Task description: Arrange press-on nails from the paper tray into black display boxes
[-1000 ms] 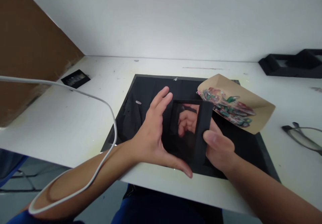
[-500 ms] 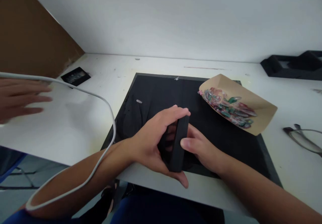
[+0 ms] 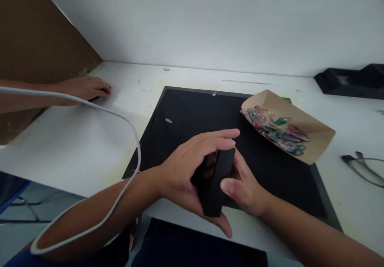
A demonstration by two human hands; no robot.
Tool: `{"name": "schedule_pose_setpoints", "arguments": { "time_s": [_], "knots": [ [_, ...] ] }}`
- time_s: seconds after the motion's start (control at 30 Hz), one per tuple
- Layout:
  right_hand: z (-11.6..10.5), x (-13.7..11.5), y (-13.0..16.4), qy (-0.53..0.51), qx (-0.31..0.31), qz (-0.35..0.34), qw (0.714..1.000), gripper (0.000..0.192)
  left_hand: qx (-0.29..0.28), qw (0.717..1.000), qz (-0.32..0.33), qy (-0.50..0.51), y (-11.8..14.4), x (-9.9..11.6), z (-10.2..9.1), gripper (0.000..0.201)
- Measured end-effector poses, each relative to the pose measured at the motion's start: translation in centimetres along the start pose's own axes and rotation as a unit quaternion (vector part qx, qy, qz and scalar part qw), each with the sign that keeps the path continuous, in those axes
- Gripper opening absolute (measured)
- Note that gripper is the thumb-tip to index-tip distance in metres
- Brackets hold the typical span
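Observation:
A flat black box (image 3: 220, 183) with a glossy face is held on edge above the near part of the black mat (image 3: 192, 111). I cannot tell exactly what the box is. My left hand (image 3: 192, 171) spans it, fingers over the top end and thumb under the bottom end. Round the right side closes my right hand (image 3: 247, 187), thumb pressed on the narrow edge and fingers partly hidden behind. The glossy face reflects fingers. Beyond my hands, a brown paper tray (image 3: 319, 139) with shiny red, green and clear pieces (image 3: 279, 133) sits at the mat's right side.
Another person's hand (image 3: 85, 89) rests on a dark flat item at the left of the white table (image 3: 75, 139). A white cable (image 3: 132, 135) loops past my left forearm. Glasses (image 3: 364, 169) and a black holder (image 3: 354, 81) are at right. A small pale piece (image 3: 169, 120) lies on the mat.
The black box and both my hands have shifted slightly right and nearer to me. The other person's hand has reached forward from the left edge onto the dark card.

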State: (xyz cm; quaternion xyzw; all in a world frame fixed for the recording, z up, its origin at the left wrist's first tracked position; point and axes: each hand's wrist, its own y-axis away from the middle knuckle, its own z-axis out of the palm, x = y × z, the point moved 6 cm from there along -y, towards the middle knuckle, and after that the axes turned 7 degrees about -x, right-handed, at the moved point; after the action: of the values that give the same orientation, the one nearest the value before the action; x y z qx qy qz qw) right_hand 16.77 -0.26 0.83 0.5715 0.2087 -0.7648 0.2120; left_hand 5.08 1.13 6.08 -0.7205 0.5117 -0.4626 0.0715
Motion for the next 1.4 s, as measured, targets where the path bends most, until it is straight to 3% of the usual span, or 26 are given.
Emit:
{"name": "schedule_pose_setpoints", "arguments": {
  "time_s": [0.2, 0.53, 0.87, 1.0, 1.13, 1.3, 1.4],
  "knots": [
    [0.0, 0.3, 0.3, -0.006, 0.009, 0.023, 1.0, 0.087, -0.022, 0.998, -0.006, 0.05, -0.2, -0.1, 0.0, 0.132],
    [0.1, 0.1, -0.3, -0.038, 0.015, 0.008, 0.999, 0.072, -0.02, 0.994, -0.032, 0.1, -0.1, -0.7, -0.1, 0.132],
    [0.1, 0.0, 0.0, -0.087, 0.009, 0.004, 0.996, 0.078, 0.006, 0.991, 0.0, 0.135, 0.0, -0.4, -0.6, 0.132],
    [0.4, -0.1, -0.1, -0.127, -0.014, -0.012, 0.992, 0.076, 0.017, 0.991, -0.021, 0.134, 0.1, -0.8, -0.6, 0.131],
    [0.5, -0.4, -0.1, -0.164, -0.046, -0.026, 0.985, 0.069, 0.046, 0.987, 0.043, 0.149, 0.0, -0.5, -0.8, 0.132],
    [0.2, -0.6, 0.1, -0.14, -0.05, -0.01, 0.989, 0.079, 0.103, 0.974, 0.008, 0.203, 0.2, -0.7, -0.7, 0.097],
    [0.6, -0.9, 0.2, -0.11, -0.064, -0.015, 0.992, 0.073, 0.143, 0.959, -0.014, 0.244, 0.3, -0.2, -0.9, 0.08]
  ]
}}
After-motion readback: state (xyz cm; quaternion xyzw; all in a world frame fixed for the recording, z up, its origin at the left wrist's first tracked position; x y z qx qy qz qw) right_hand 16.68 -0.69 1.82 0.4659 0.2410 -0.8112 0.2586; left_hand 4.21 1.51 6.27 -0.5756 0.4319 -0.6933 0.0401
